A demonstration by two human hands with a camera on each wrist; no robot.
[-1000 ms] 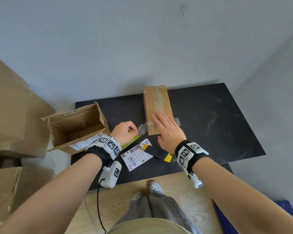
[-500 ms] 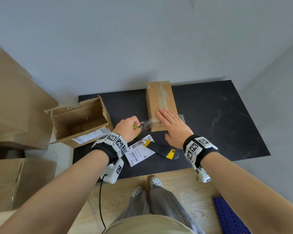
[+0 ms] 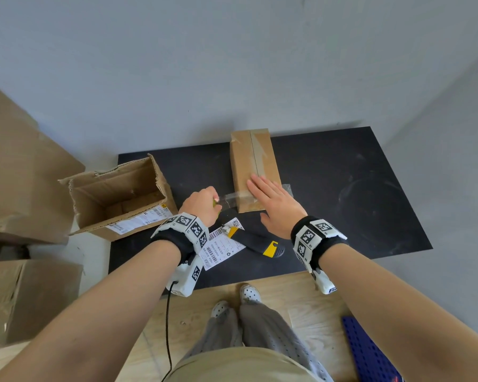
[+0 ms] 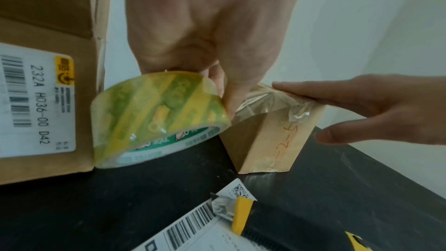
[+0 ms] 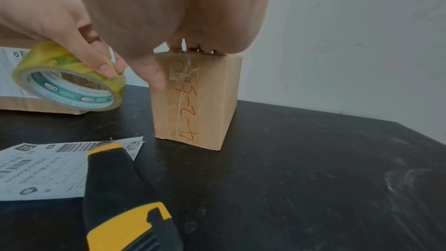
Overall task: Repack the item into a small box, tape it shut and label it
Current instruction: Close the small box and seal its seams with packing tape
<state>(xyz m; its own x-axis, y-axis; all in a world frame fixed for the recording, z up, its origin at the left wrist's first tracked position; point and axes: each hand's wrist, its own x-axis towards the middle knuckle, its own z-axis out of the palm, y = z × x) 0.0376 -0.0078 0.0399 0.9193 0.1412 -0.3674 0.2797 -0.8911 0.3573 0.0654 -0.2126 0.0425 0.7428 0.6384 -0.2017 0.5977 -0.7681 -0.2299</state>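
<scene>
**packrat_88:** So where's our small box (image 3: 253, 168) sitting right now?

**tapefiend:** On the black tabletop (image 3: 342, 188), toward the back edge near the wall, long side running away from us. Flaps are down, and there's clear tape along the top seam. The near end has orange handwriting on it, best seen from the right wrist view.

**packrat_88:** And our hands?

**tapefiend:** Our right hand (image 3: 276, 202) lies flat on the near end of the box top, fingers straight and spread, pressing on it, thumb hanging down in front of the near face. Our left hand (image 3: 202, 204) is just left of the box, fingers curled around the tape roll (image 4: 154, 117), yellow-green with a white core. A clear strip of tape (image 3: 236, 198) runs from the roll across to the box top, where it goes under our right fingers. It's a bit crinkled at the box edge.

**packrat_88:** What else is lying around?

**tapefiend:** In front of the box, a white shipping label (image 3: 221, 245) with barcodes lies flat on the table, and a black and yellow utility knife (image 3: 255, 239) rests partly on it. Off to the left is a bigger open cardboard box (image 3: 122, 197) with its own printed label on the near side, hanging over the table's left edge. More cardboard (image 3: 20, 188) is stacked farther left, off the table.
</scene>
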